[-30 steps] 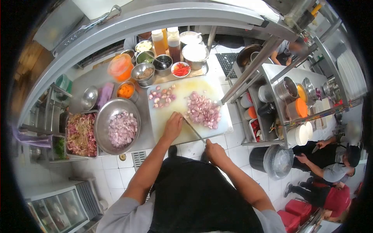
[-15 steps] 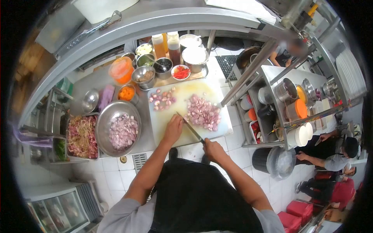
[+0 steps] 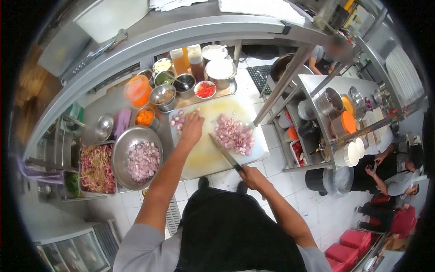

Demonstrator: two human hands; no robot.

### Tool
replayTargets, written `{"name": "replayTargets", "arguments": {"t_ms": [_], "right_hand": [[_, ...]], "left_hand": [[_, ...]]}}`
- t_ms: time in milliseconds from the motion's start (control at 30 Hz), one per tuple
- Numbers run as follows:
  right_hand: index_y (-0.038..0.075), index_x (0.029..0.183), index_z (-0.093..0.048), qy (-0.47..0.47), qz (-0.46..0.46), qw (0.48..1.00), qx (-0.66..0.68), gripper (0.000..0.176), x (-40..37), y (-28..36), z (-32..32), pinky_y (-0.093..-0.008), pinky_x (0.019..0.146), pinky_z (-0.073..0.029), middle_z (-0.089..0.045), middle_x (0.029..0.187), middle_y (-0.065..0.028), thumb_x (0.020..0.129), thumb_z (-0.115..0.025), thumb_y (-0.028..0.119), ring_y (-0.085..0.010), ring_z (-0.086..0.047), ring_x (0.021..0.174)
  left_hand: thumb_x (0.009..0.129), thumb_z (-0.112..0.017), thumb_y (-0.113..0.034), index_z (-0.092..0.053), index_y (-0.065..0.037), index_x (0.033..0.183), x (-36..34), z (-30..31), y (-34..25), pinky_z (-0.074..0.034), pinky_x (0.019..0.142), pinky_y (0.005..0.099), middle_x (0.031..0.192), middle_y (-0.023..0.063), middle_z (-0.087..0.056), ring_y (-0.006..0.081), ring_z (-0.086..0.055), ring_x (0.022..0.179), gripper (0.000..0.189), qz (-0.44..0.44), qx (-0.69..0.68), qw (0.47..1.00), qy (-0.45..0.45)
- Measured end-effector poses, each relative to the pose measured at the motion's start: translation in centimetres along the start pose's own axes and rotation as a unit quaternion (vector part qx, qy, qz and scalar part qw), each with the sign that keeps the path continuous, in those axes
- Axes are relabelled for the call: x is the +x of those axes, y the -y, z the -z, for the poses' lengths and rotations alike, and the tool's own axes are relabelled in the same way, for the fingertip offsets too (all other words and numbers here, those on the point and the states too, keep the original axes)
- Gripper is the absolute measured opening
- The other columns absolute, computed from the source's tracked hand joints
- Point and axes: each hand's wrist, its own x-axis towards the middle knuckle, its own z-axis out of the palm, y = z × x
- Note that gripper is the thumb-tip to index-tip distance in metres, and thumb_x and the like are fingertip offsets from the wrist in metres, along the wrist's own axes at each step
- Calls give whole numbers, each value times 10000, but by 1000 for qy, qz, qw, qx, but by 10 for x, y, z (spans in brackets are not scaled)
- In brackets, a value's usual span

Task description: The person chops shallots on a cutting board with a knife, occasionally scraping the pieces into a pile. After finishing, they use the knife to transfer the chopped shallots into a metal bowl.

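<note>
On the white cutting board point(image 3: 204, 165), my left hand point(image 3: 193, 128) reaches over the small pile of peeled shallots point(image 3: 177, 121) at the board's left. Its fingers point down among them and look spread; what lies under the fingertips is hidden. My right hand point(image 3: 254, 177) grips a kitchen knife point(image 3: 227, 155) by its dark handle. The blade slants up and left, flat above the board, beside a heap of sliced shallots point(image 3: 234, 134). More sliced shallots fill part of a large steel bowl point(image 3: 118, 156) to the left.
A tray of reddish shredded food point(image 3: 97, 167) sits left of the bowl. Behind the board stand sauce bottles point(image 3: 195, 62), a bowl of red chillies point(image 3: 205, 89) and an orange-filled container point(image 3: 145, 117). A metal shelf edge point(image 3: 181, 26) arches overhead. Other people work at the right.
My left hand has moved from beside the knife tip up to the whole shallots. The knife, still in my right hand, has stayed low near the sliced heap. The camera view has shifted slightly.
</note>
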Motion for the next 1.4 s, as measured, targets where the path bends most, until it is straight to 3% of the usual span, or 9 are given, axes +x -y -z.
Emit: {"name": "replayTargets", "arguments": {"t_ms": [167,233,267,333,433,1100,1300,1400], "right_hand": [[-8,1069,-570,-35,-44,998,7,267,-6,11,-3,-605,786,-477,-660,868,-317,978,-527,240,-519,-628,862],[-3,1086,-557,-34,-46,998,1,267,-7,11,-8,-609,775,-480,-660,845,-312,978,-527,240,-518,-631,841],[2,1102,-543,-34,-49,998,-8,269,-9,10,-10,-613,763,-483,-659,822,-308,978,-527,239,-516,-634,819],[2,1119,-527,-31,-57,997,-33,272,-11,13,-12,-614,745,-486,-660,805,-302,979,-525,236,-511,-637,798],[0,1144,-504,-35,-42,996,-63,278,-14,17,-10,-613,717,-494,-662,785,-293,977,-521,221,-503,-645,768],[-10,1086,-523,-27,-44,997,-63,225,-10,44,-4,-612,703,-504,-662,775,-305,964,-528,179,-515,-648,748],[-18,1091,-534,-21,-52,997,-53,252,12,19,-25,-611,754,-496,-664,835,-327,978,-514,207,-524,-647,826],[-24,1084,-546,21,-37,999,22,276,14,11,-7,-598,801,-486,-662,882,-336,990,-509,232,-525,-640,892]], "left_hand": [[900,-597,-45,-629,-10,948,-22,15,-35,-435,905,503,952,179,-573,384,-552,968,67,5,-30,999,11],[920,-612,-60,-619,17,968,-47,11,-49,-470,839,459,958,191,-566,386,-577,921,91,59,-170,982,65],[920,-612,-60,-619,17,968,-57,9,-56,-470,839,459,958,191,-566,386,-577,921,91,61,-171,981,67],[929,-608,-41,-605,41,998,-67,10,-69,-480,757,436,948,190,-549,385,-587,847,108,118,-285,951,1],[936,-578,-31,-586,12,1004,-67,14,-70,-484,776,477,988,195,-541,405,-599,889,81,131,-257,957,-5],[846,-584,9,-585,19,949,-57,10,-66,-485,718,466,942,193,-522,393,-597,812,104,123,-276,953,-3],[838,-586,3,-595,-1,1002,-62,13,-68,-493,768,457,994,180,-521,380,-587,876,164,131,-254,958,1],[833,-594,-6,-595,-15,1037,-63,7,-69,-491,808,462,1026,174,-510,373,-571,936,204,106,-235,966,-18]]}}
